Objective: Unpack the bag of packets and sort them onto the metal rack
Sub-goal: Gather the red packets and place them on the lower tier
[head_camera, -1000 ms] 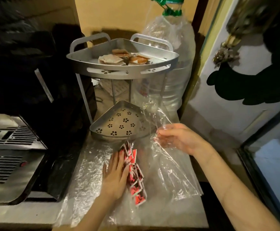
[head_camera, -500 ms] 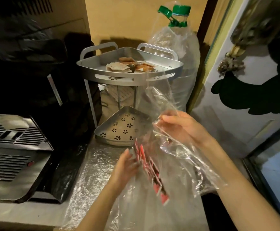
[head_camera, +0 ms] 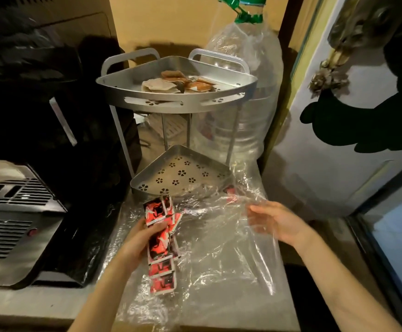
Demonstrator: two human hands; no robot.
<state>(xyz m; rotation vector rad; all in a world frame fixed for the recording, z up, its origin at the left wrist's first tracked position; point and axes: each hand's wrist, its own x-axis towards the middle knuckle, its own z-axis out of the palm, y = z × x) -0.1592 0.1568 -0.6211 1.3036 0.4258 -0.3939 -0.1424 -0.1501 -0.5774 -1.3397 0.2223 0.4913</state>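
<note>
A: Largest first. Desk (head_camera: 51, 305) carries a 2-tier metal rack (head_camera: 176, 101). Top tier (head_camera: 228, 75) holds a few flat brownish sachets (head_camera: 158, 85); bottom tier (head_camera: 147, 178), perforated with flower holes, looks bare apart from plastic draped over its right corner. Big water bottle (head_camera: 247, 92) stands behind the rack.

B: And the bag?

A: Clear plastic bag (head_camera: 219, 248) lies crumpled flat on the desk, in front of the rack. Right hand (head_camera: 276, 224) is half open, fingers loosely curled on the film at the bag's right edge; whether it actually pinches the film, cannot tell.

B: Packets?

A: Strip of red packets (head_camera: 160, 245), joined end to end. Left hand (head_camera: 140, 243) is closed around its middle, thumb across the front. Long axis runs roughly away from the person, top end pointing at the bottom tier's front rim, lower end trailing toward the desk's near edge.

B: Which hand is nearer the rack?

A: Left, and it has the load. Bottom tier lies just ahead of the strip's top end; top tier sits well above. My guess: a short forward carry lands it low.
</note>
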